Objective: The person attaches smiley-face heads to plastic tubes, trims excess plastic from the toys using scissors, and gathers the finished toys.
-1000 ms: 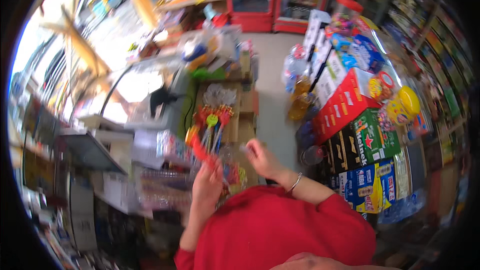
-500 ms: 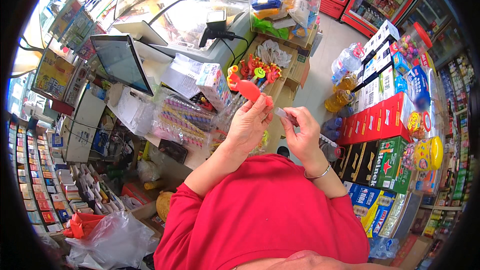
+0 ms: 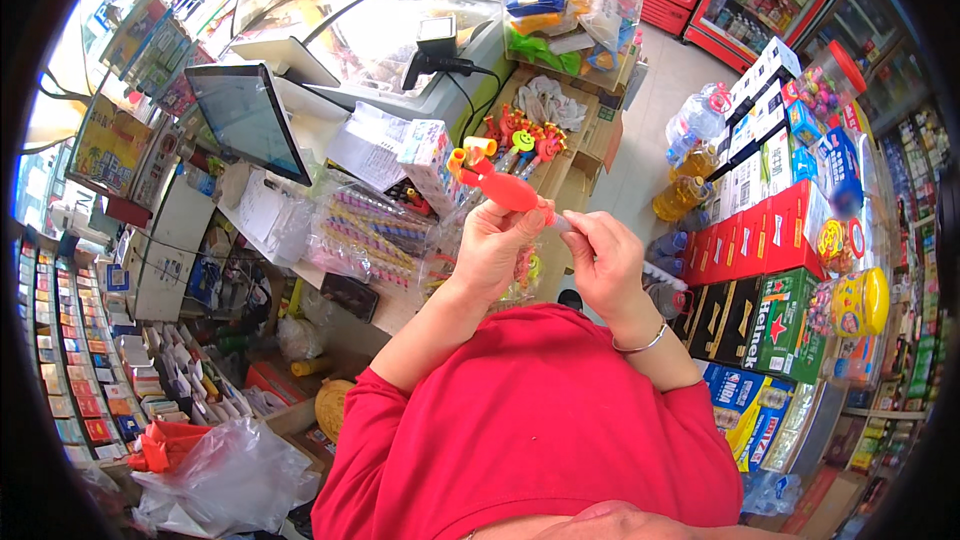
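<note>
My left hand (image 3: 492, 250) is closed round a red plastic toy (image 3: 508, 192) with orange ends at its top. My right hand (image 3: 607, 258) pinches a clear, narrow tube (image 3: 561, 224), whose tip meets the lower end of the toy. Whether the tip sits inside the toy is hidden by my fingers. Beyond my right hand shows a pale ribbed piece (image 3: 664, 275), in line with the tube; I cannot tell whether it is the same tube. Similar red toys (image 3: 545, 143), one with a yellow smiling disc, lie on the counter ahead of my hands.
Plastic-wrapped packs of coloured sticks (image 3: 365, 230) lie on the counter beside a patterned box (image 3: 428, 162). A monitor (image 3: 250, 120) and a handheld scanner (image 3: 432, 65) stand behind. A clear bin (image 3: 570, 20) is farther back. Stacked cartons (image 3: 750, 230) and oil bottles (image 3: 682, 198) stand at the right.
My right hand has brought the tube up against the toy's lower end, closing the gap between them. The toy has shifted slightly right and down.
</note>
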Tool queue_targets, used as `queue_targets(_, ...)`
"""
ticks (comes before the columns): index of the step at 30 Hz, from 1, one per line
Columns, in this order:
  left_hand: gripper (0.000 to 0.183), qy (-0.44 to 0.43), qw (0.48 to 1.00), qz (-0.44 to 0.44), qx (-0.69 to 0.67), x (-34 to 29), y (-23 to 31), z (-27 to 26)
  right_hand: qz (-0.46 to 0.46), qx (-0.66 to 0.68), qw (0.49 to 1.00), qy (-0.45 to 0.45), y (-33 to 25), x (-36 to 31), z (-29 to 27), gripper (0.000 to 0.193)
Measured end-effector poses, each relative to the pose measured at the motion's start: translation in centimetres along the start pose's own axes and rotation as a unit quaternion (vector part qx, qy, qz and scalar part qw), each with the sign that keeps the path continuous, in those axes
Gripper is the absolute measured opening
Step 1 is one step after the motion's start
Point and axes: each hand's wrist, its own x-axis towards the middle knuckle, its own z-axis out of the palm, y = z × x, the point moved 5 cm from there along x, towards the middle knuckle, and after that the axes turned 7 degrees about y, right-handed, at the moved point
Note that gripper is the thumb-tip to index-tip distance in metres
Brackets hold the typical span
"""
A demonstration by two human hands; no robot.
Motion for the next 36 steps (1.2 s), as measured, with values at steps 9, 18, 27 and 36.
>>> queue_targets(9, 0.021, -0.004, 1.000, -0.020, 0.002, -0.1, -0.1, -0.1, 0.302, 0.313, 0.899, -0.060, 1.0, -1.1, 1.8, 0.008)
queue_targets(18, 0.015, -0.024, 0.998, -0.055, -0.002, -0.7, -0.4, -0.5, 0.370, 0.358, 0.843, -0.154, 2.5, -2.2, 2.4, 0.014)
queue_targets(27, 0.020, -0.016, 0.996, -0.029, -0.084, -0.8, 0.1, -0.8, 0.284, 0.262, 0.916, -0.108, 1.7, -2.8, 2.2, 0.015)
queue_targets(36, 0.024, 0.010, 0.995, -0.004, -0.098, -1.5, 2.9, -0.4, 0.371, 0.324, 0.850, -0.186, 0.3, -2.5, 2.4, 0.023)
